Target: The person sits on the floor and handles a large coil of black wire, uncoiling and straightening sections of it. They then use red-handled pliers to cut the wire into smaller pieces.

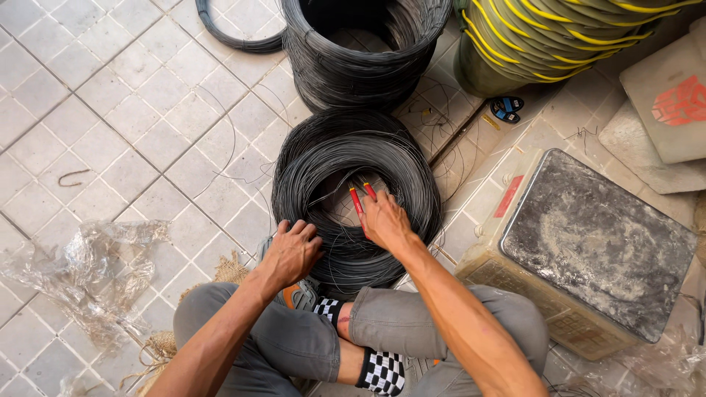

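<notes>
Red-handled pliers (361, 197) in right hand (385, 220); left hand (293, 250) presses wire coil (412, 176).

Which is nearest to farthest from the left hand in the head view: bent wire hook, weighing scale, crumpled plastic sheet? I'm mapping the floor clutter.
From the left hand:
1. Crumpled plastic sheet, on the tiles to its left.
2. Bent wire hook, farther left and up.
3. Weighing scale, far right, beyond the right hand.

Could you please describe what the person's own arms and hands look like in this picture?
Both forearms are bare, with no sleeves showing. The left hand and right hand wear no gloves, and no rings, watch or bracelet can be seen. The arms are lean and sinewy.
</notes>
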